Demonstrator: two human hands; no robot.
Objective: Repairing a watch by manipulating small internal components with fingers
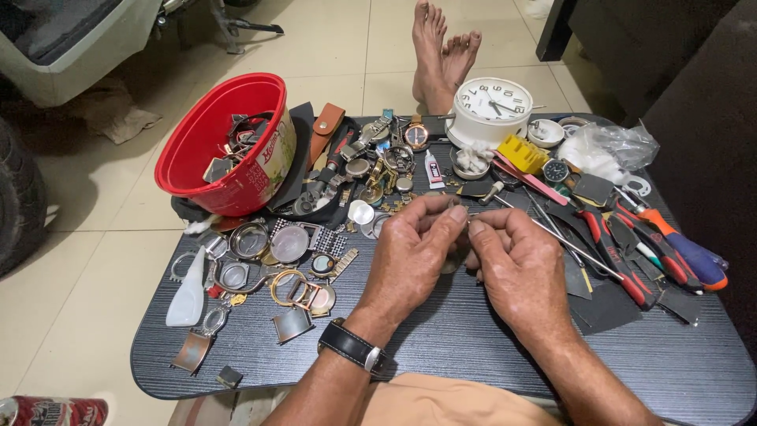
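Left hand and right hand meet above the dark surface, each grip pinched shut on a thin metal pin between fingertips; red bowl far left

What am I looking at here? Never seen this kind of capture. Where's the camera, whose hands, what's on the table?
There is one picture, taken by a camera worn on a person's head and looking down, so the hands are the wearer's own; no machine is involved. The left hand, with a black wristwatch on its wrist, and the right hand meet over a dark low table. They pinch something small between the fingertips; it is too hidden to name. On the table lie a red bowl of watch parts, loose watch cases and bands, a white alarm clock, a small white bottle, and pliers and screwdrivers on the right. The person's bare feet show beyond the table on the tiled floor.
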